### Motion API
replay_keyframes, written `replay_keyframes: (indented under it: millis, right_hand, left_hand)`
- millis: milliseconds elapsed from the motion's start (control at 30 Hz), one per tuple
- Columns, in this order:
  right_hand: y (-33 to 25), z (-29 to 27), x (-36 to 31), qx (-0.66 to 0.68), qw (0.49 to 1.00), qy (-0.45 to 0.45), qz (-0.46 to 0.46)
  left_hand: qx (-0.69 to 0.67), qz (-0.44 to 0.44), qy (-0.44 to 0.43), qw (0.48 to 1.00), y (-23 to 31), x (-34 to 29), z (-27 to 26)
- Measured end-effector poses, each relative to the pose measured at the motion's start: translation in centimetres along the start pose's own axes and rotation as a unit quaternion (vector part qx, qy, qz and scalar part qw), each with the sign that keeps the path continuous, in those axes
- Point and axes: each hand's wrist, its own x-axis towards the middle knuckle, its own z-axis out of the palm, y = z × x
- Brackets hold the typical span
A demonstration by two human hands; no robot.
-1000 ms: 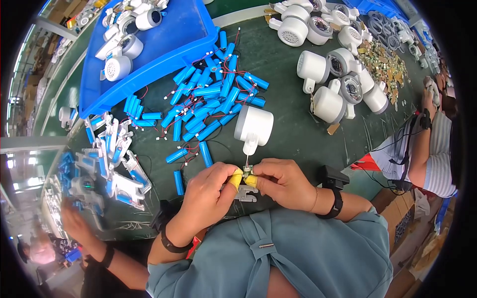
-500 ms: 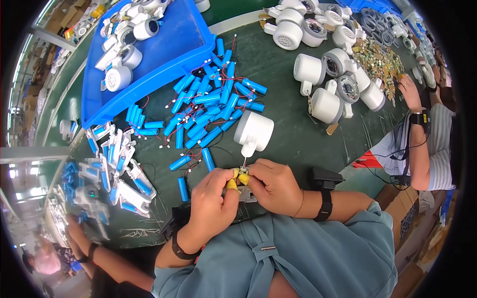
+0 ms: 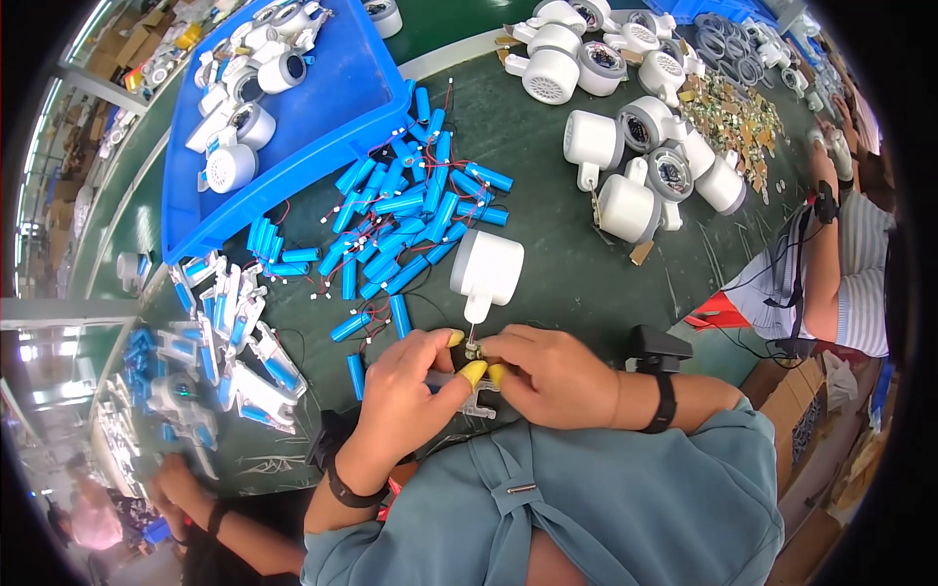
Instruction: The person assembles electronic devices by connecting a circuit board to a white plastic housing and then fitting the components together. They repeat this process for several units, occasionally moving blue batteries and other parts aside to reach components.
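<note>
My left hand (image 3: 415, 381) and my right hand (image 3: 562, 376) meet near the table's front edge, with yellow covers on some fingertips. Between their pinched fingers is a small board-like piece (image 3: 472, 349), partly hidden. A thin wire runs from it to a white round housing (image 3: 491, 269) with a grey rim, lying just beyond my hands. Under my fingers a white plastic handle part (image 3: 479, 402) shows, mostly covered. Left of my hands lie loose blue cylindrical batteries (image 3: 400, 316) with red and black leads.
A blue tray (image 3: 342, 146) of white housings stands far left. White handle shells (image 3: 259, 386) with batteries lie at left. More housings (image 3: 630, 205), small circuit boards (image 3: 733, 122) and grey rings (image 3: 728, 44) spread at right. Co-workers' arms (image 3: 824, 254) appear on both sides.
My fingers have shifted around the small piece, and more of the white handle part shows below. The right co-worker's hand has left the circuit boards. The left co-worker's hand has moved lower.
</note>
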Motion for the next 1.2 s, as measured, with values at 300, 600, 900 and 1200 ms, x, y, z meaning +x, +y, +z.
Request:
replay_keyframes:
  millis: [300,600,900,1200]
  right_hand:
    - [-0.5,-4.3,2.5,-0.152,0.984,0.087,-0.013]
    - [1.5,-2.9,5.3,-0.135,0.99,-0.016,-0.026]
    - [1.9,-1.6,1.6,-0.084,0.993,0.071,-0.033]
    - [2.9,-1.0,0.5,-0.026,0.995,0.094,-0.018]
  left_hand:
    - [0.193,0.038,0.077,0.977,0.9,-0.1,2.0]
    - [0.204,0.057,0.094,0.973,0.2,-1.3,1.5]
    - [0.212,0.094,0.039,0.972,0.5,-2.7,0.7]
    - [0.214,0.131,0.031,0.968,1.0,-2.2,0.6]
